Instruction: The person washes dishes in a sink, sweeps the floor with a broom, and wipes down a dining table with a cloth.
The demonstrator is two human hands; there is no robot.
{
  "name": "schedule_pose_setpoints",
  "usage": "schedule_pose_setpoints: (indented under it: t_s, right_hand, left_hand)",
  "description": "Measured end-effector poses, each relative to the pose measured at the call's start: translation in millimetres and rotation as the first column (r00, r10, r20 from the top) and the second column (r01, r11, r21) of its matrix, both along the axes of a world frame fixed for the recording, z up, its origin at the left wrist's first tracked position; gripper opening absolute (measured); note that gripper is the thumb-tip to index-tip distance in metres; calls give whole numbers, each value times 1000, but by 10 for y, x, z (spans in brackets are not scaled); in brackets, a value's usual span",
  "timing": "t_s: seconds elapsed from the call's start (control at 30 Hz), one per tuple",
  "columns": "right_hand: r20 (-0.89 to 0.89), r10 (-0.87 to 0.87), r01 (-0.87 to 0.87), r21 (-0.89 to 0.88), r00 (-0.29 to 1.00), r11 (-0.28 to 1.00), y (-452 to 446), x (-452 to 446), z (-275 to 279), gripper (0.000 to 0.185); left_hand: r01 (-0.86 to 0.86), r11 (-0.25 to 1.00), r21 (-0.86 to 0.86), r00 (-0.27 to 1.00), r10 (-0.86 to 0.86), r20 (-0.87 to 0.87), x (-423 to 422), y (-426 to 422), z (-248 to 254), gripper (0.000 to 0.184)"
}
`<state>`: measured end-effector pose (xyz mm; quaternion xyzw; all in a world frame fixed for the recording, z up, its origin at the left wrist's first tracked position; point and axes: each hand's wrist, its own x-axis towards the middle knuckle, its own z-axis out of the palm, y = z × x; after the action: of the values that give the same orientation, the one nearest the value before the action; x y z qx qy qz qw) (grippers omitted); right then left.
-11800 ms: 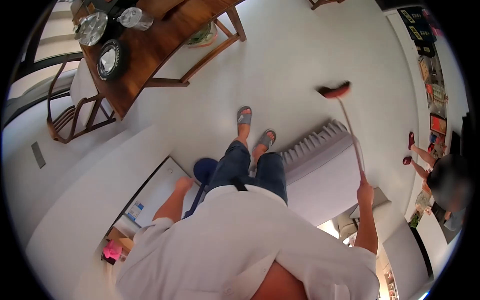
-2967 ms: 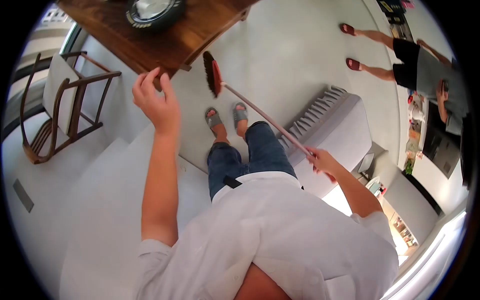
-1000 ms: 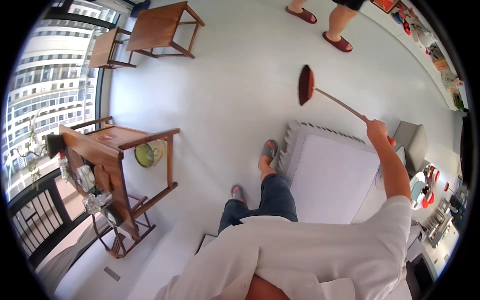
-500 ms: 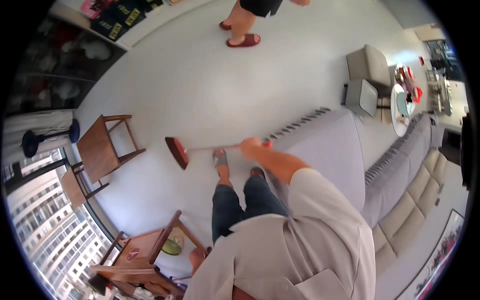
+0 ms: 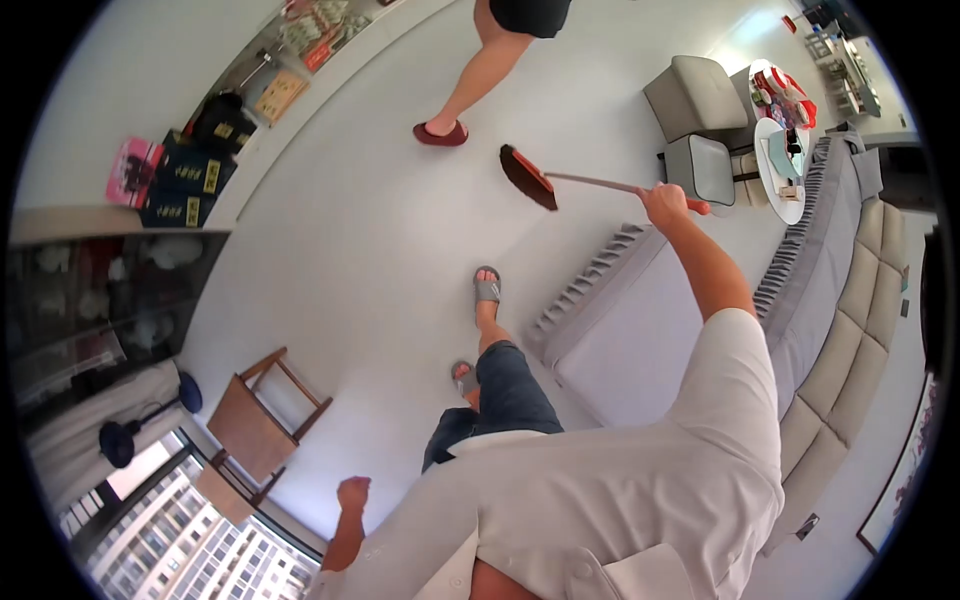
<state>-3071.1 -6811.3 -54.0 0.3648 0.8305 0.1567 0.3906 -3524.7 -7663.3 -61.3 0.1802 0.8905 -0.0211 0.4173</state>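
Note:
A broom with a red head and dark bristles (image 5: 528, 178) extends leftward from my right hand (image 5: 665, 205), over the pale floor. My right hand is wrapped round its thin handle near the red grip end, beside the grey ottoman-like seat. Low on the left, my left hand (image 5: 353, 492) hangs beside my body with its fingers curled; nothing shows in it. My feet in grey sandals (image 5: 487, 289) stand on the floor below the broom head.
A grey fringed daybed (image 5: 630, 330) is right of my legs, with a long sofa (image 5: 840, 350) beyond. Wooden stools (image 5: 255, 425) stand lower left. Another person's leg (image 5: 485, 85) is at the top. Stools and a round table (image 5: 780, 205) are upper right.
The view has turned and shifted. My right hand and the broom have moved up and right, away from my feet. The wooden table has left view, and my left hand shows more fully.

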Motion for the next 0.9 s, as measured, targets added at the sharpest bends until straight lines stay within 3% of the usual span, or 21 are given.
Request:
schedule_pose_setpoints:
  t_s: [0.07,0.13,0.2,0.23,0.27,0.37,0.47,0.53,0.57,0.63,0.7,0.83,0.9]
  right_hand:
    - [-62,-36,39,59,997,997,339,-27,-173,48]
    - [-45,-99,97,-32,994,995,303,-73,131,51]
    - [-50,-176,171,-91,983,981,341,-43,520,53]
    - [-77,-151,142,-106,986,984,253,77,736,52]
    - [-108,-126,113,-113,986,987,198,160,925,51]
    - [-57,-194,175,-239,979,955,355,138,1319,44]
    - [-2,-253,236,-349,968,907,900,-26,855,29]
    - [105,-274,293,-325,956,899,1413,-319,593,15]
    - [7,-298,289,-266,955,920,1706,-349,491,10]
    - [-9,-306,296,-224,952,929,2303,-513,375,10]
    - [-50,-419,406,-170,906,898,2857,-668,256,10]
    - [-12,-446,440,-152,895,885,3982,-1175,704,9]
    - [-73,-375,360,-164,924,919,4311,-1280,1032,10]
  left_hand:
    - [-20,998,-63,1000,21,1,-276,977,345,30]
    - [127,991,46,992,-127,-15,-529,1203,174,29]
    - [372,920,125,920,-384,84,-555,1650,279,29]
    - [193,981,-13,978,-192,83,-461,1689,132,29]
    - [234,960,-157,972,-230,40,-440,1711,38,28]
    - [184,970,-157,978,-165,129,-481,2474,173,29]
    - [258,959,-120,957,-236,170,-879,3445,126,30]
    - [359,930,-80,921,-338,193,-1330,4256,-77,30]
    - [404,912,-67,901,-385,200,-1576,4688,-192,31]
    - [489,870,-57,857,-467,217,-2066,5540,-302,31]
    - [556,830,-45,817,-535,216,-2605,6470,-377,32]
    - [686,728,-16,714,-669,206,-3684,8255,-266,34]
    - [801,589,106,564,-803,196,-4114,9240,-173,35]
